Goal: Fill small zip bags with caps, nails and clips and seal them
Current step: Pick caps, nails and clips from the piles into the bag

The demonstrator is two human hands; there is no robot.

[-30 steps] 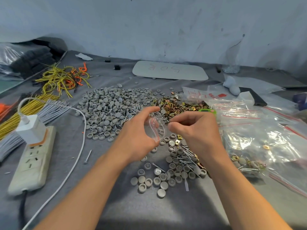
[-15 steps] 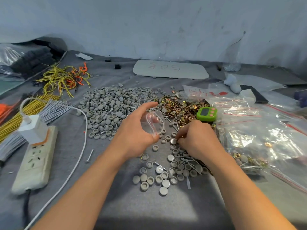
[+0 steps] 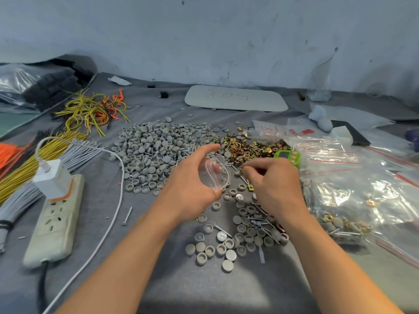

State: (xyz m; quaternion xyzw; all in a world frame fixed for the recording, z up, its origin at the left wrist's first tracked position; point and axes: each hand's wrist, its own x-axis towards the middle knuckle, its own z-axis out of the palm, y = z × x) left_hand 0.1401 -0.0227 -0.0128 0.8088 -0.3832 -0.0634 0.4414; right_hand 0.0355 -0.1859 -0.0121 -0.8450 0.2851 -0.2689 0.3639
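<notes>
My left hand (image 3: 192, 184) holds a small clear zip bag (image 3: 215, 173) with its mouth open, above the grey cloth. My right hand (image 3: 272, 184) is just right of the bag, fingers curled and pinching a small part at its fingertips near the bag's mouth; what the part is I cannot tell. A big heap of grey caps (image 3: 158, 150) lies behind the left hand. Brass-coloured clips (image 3: 247, 148) are piled behind the right hand. A smaller scatter of caps and nails (image 3: 244, 232) lies under and between my wrists.
Filled and empty zip bags (image 3: 362, 189) cover the right side. A green timer (image 3: 288, 156) sits by the clips. A power strip (image 3: 54, 223) with a white charger and cable lies at left, beside yellow and grey wire bundles (image 3: 34, 159). A white board (image 3: 235, 98) lies at the back.
My right hand dropped from the bag's mouth to the loose parts on the cloth, then came back up toward the bag with something pinched. The left hand kept the bag open.
</notes>
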